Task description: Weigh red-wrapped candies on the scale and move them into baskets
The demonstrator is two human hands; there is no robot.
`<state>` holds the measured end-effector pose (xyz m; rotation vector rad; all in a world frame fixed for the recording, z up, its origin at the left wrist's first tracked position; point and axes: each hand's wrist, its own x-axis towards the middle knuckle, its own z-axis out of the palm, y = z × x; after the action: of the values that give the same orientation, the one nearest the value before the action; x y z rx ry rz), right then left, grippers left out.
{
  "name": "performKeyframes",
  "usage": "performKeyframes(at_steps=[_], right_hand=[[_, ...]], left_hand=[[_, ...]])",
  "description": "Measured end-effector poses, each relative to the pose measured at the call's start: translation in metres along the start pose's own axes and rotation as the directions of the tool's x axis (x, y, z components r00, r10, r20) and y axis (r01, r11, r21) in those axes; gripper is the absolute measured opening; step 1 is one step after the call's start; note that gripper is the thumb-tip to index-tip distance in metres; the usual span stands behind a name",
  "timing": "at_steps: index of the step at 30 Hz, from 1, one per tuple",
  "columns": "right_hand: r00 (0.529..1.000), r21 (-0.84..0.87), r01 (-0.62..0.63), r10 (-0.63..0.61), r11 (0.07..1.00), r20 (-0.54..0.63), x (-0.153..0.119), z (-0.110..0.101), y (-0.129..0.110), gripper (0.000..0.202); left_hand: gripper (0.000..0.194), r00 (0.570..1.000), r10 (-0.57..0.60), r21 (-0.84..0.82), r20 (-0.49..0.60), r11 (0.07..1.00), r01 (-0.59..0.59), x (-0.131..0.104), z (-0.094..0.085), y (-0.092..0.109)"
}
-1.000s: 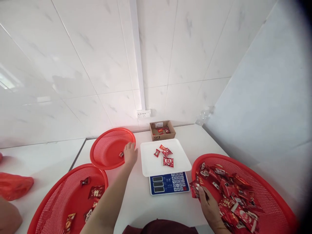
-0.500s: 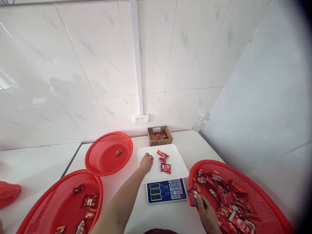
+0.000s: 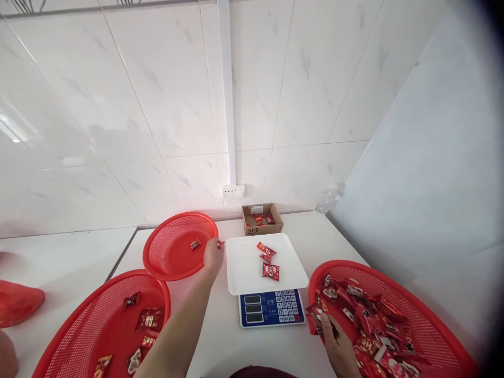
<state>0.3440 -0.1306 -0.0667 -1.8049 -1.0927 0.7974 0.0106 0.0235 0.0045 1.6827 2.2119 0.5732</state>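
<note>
Sweet (image 3: pixel 221 244), small and red-wrapped, sits at the fingertips of the left hand (image 3: pixel 213 255), between the far-left basket (image 3: pixel 159 257) and the white weighing pan (image 3: pixel 246 275). Left grip: closed on the sweet, only one end of which shows. Right hand (image 3: pixel 335 344): thumb and fingers clasp a larger red packet (image 3: pixel 314 318) at the near-left rim of the right basket (image 3: pixel 444 325); whether a second lies beneath cannot be told.

Handling, as judged: both pieces appear light. The wrappers look thin, glossy and somewhat slippery, likely to crease under pressure; the contents are hidden, so firmness and fragility are unconfirmed. Recommended hold is a light pinch across the middle of the small piece, and across the body of the larger one rather than by a loose corner.

Three red packets (image 3: pixel 270 271) lie on the weighing pan, above the blue scale panel (image 3: pixel 271 308). The right basket carries a heap of similar wrappers. One small piece (image 3: pixel 195 244) lies in the far-left basket; several lie in the near-left basket (image 3: pixel 79 328). Behind the pan, a cardboard box (image 3: pixel 263 230) holds more. All stand on the white surface (image 3: pixel 220 336).
</note>
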Motion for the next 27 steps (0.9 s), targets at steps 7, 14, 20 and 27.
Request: performKeyframes(at_steps=[7,14,20,27], right_hand=[[0.999,0.019,-0.029,0.028,0.999,0.026,0.001,0.0,-0.001,0.067],[0.999,0.033,-0.047,0.047,0.998,0.008,0.0,0.001,0.004,0.069],[0.997,0.059,-0.079,0.077,0.995,0.027,0.001,0.0,0.005,0.067],[0.999,0.108,-0.041,0.041,0.993,0.001,0.001,0.001,0.006,0.065]], left_hand=[[0.031,0.992,0.125,-0.001,0.005,0.992,-0.125,-0.004,0.006,0.026],[0.053,0.858,0.39,-0.056,0.335,0.917,-0.395,-0.018,0.069,0.097],[0.07,0.814,0.369,-0.016,0.448,0.914,-0.406,-0.004,0.086,0.109],[0.063,0.889,0.285,-0.063,0.358,0.957,-0.281,-0.004,0.079,0.089]])
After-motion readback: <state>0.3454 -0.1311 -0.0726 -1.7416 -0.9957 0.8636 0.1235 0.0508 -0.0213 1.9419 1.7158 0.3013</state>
